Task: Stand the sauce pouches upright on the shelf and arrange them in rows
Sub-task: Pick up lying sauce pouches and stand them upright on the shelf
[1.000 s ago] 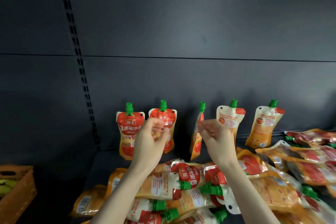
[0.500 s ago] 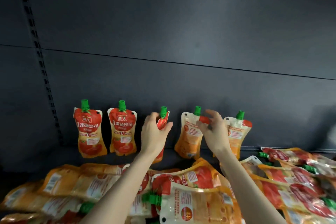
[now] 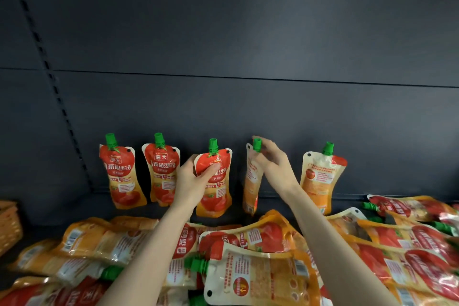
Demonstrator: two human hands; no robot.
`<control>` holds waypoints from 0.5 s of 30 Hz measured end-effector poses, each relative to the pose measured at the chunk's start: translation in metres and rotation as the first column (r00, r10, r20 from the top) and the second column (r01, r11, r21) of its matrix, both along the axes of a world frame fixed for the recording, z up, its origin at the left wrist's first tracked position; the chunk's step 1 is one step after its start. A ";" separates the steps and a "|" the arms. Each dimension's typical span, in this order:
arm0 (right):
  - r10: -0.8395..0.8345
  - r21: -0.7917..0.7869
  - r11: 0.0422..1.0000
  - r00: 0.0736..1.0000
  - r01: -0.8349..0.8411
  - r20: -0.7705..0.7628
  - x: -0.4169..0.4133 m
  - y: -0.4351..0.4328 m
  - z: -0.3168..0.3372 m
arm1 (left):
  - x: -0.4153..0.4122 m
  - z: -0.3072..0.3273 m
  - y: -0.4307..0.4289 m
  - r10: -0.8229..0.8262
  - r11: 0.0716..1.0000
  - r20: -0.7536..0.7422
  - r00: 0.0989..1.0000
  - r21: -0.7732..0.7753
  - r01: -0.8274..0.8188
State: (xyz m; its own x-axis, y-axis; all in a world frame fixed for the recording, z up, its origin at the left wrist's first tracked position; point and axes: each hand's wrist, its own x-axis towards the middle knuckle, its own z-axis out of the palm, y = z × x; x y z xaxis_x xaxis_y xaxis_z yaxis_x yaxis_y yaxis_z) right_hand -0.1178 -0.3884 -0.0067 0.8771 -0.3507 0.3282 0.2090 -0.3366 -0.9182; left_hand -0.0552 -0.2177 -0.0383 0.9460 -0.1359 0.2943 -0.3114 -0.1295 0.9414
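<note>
We see five sauce pouches standing in a row along the back of the shelf (image 3: 62, 208), against the dark back panel (image 3: 248, 45). The first pouch (image 3: 121, 176) and second pouch (image 3: 162, 174) stand free with their red fronts facing us. The left hand (image 3: 191, 181) grips the third pouch (image 3: 213, 196) by its left edge, thumb laid across the front, and the pouch is upright with its front toward us. The right hand (image 3: 273, 166) has its fingers (image 3: 267, 148) pinched on the green cap (image 3: 257, 144) of the fourth pouch (image 3: 250, 181), which is turned almost edge-on and leans slightly. The fifth pouch (image 3: 320, 179) stands untouched at the right, its printed back facing us. In front of the row, a heap of pouches (image 3: 248, 236) lies flat and overlapping across the shelf. A woven basket (image 3: 8, 223) shows at the left edge.
</note>
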 end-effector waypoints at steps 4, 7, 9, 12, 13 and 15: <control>0.126 0.127 0.985 0.991 -0.118 -0.055 0.000 -0.011 0.008 | -0.001 -0.004 0.002 -0.044 0.999 -0.029 0.999 -0.022 0.044; 0.106 0.095 0.990 0.994 -0.104 -0.016 -0.001 -0.013 0.011 | 0.004 -0.004 0.005 -0.095 0.994 -0.079 0.992 -0.053 0.091; 0.064 0.119 0.991 0.998 -0.065 0.014 0.000 -0.011 0.012 | 0.007 -0.004 0.008 -0.132 0.989 -0.099 0.986 -0.074 0.125; -0.033 0.071 0.997 0.999 0.033 0.003 0.000 -0.007 0.003 | 0.008 -0.008 0.010 -0.167 0.986 -0.137 0.976 -0.042 0.163; -0.042 0.049 0.998 0.999 0.043 -0.020 -0.002 -0.005 -0.002 | 0.008 -0.011 0.011 -0.184 0.983 -0.157 0.970 -0.021 0.183; -0.029 0.054 0.998 0.997 0.034 -0.077 -0.006 -0.006 -0.011 | 0.005 -0.016 0.013 -0.229 0.970 -0.186 0.956 0.034 0.239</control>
